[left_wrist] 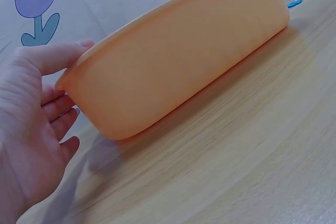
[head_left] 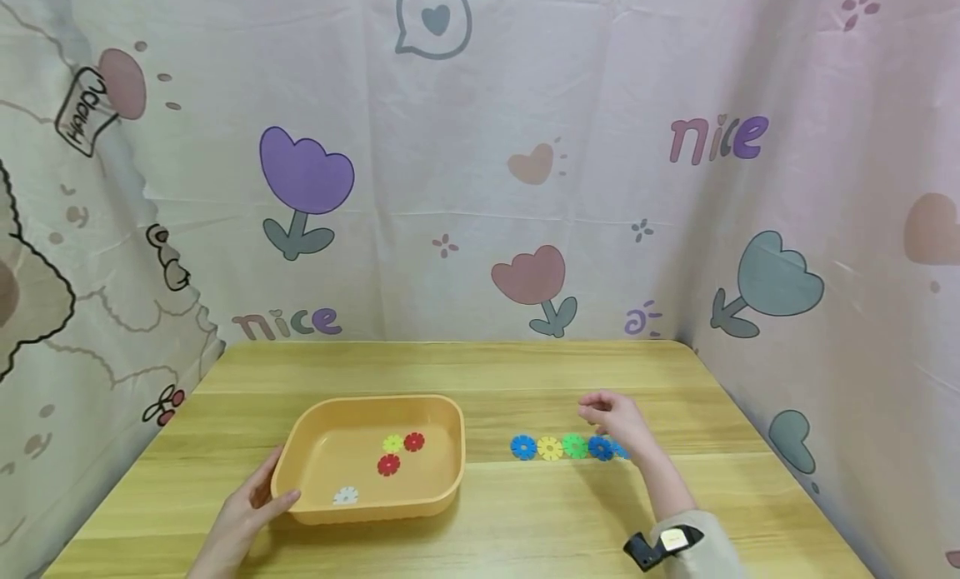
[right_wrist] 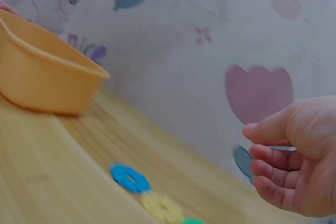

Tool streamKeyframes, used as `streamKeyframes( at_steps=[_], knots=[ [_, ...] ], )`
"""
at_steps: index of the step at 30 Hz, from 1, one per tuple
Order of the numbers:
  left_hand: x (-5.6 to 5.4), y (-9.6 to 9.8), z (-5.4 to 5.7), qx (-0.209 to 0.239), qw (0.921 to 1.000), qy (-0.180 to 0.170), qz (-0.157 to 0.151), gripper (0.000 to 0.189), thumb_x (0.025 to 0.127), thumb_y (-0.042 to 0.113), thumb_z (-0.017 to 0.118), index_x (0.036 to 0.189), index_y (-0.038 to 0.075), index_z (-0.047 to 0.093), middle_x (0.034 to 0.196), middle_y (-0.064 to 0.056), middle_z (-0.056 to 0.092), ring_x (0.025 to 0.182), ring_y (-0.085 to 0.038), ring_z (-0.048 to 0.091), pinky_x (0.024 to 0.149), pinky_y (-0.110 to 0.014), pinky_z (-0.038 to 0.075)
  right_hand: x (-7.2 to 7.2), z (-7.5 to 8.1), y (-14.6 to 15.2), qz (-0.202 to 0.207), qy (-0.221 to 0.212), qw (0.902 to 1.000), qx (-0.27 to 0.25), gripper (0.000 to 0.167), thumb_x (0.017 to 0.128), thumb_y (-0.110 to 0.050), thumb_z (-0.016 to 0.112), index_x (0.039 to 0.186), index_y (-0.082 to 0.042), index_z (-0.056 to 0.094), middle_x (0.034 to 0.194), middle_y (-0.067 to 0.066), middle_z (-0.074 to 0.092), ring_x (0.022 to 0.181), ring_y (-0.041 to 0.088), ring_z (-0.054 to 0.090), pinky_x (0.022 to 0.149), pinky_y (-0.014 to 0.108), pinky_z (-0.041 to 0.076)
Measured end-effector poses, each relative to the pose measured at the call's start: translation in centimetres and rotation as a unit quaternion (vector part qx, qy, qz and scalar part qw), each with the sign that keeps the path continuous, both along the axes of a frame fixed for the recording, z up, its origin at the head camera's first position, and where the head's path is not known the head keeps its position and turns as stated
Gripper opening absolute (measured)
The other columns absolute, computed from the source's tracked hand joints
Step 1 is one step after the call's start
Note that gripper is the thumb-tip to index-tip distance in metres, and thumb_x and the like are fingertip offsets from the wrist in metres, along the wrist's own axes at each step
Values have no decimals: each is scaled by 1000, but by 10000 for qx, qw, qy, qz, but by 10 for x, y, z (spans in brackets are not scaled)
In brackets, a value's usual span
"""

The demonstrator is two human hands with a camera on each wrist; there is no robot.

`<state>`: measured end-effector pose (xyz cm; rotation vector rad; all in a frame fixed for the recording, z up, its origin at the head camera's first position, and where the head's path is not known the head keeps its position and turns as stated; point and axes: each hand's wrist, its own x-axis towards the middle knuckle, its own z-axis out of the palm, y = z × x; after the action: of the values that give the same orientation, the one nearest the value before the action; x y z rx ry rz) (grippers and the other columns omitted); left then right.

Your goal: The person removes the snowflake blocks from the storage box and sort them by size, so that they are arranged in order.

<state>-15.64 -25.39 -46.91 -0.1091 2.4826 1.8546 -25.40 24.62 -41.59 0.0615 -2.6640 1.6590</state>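
Observation:
My left hand (head_left: 243, 508) grips the near left corner of an orange plastic basin (head_left: 375, 512), thumb over the rim and fingers beneath it. Inside lie two red notched discs (head_left: 388, 465), a yellow-green disc (head_left: 393, 444) and a white disc (head_left: 346, 496). To the right, notched discs form a row on the table: a blue disc (head_left: 523, 447), a yellow disc (head_left: 550, 448), a green disc (head_left: 574, 446), another blue disc (head_left: 601, 448) and a lighter blue one partly behind my wrist. Above this end of the row hovers my right hand (head_left: 617, 419), fingers loosely bent, holding nothing visible.
Everything stands on a wood-grain table (head_left: 495, 529). A printed cloth (head_left: 450, 187) hangs behind it and along both sides. A black device (head_left: 660, 546) is strapped at the right wrist over a light sleeve.

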Motion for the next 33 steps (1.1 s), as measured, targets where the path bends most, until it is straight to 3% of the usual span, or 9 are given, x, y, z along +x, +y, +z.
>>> streamKeyframes(
  at_steps=[3,5,14,23,28,33],
  knots=[
    [1,0,1,-22,10000,-40,16,79,92,23,59,149,2,8,151,-24,9,132,-34,17,78,0,32,-2,4,-21,244,-1,9996,-148,22,88,-10,63,103,5,61,84,6,59,76,17,53,65,33,50],
    [0,1,1,-14,10000,-46,19,79,91,23,59,149,3,8,151,-25,10,132,-37,16,78,0,32,-3,6,-34,439,-15,9987,-265,19,87,-9,63,102,4,62,84,6,59,76,17,53,65,33,50],
    [0,1,2,142,9999,20,0,79,90,20,60,149,4,9,151,-23,7,134,-41,13,79,0,31,-13,15,-98,1317,206,9900,-464,19,85,-7,65,100,4,63,82,5,59,72,14,53,61,31,50],
    [3,0,3,133,9999,32,0,80,90,20,61,149,3,9,151,-24,6,134,-42,14,78,0,31,-12,20,-172,2123,329,9764,-200,20,83,-7,68,100,3,65,78,2,61,65,11,53,58,31,50],
    [3,-1,4,121,9999,33,21,80,90,20,61,148,3,9,151,-24,6,135,-38,14,78,0,30,-7,16,-211,2448,72,9693,-222,18,83,-9,69,99,1,66,77,0,61,68,17,57,56,29,51],
    [3,0,3,131,9998,135,13,79,90,19,61,148,3,11,151,-23,7,135,-37,14,81,-1,31,-1,6,-241,2597,-133,9653,-230,18,82,-11,71,96,-1,66,72,-3,57,60,15,54,54,29,51]
  ],
)
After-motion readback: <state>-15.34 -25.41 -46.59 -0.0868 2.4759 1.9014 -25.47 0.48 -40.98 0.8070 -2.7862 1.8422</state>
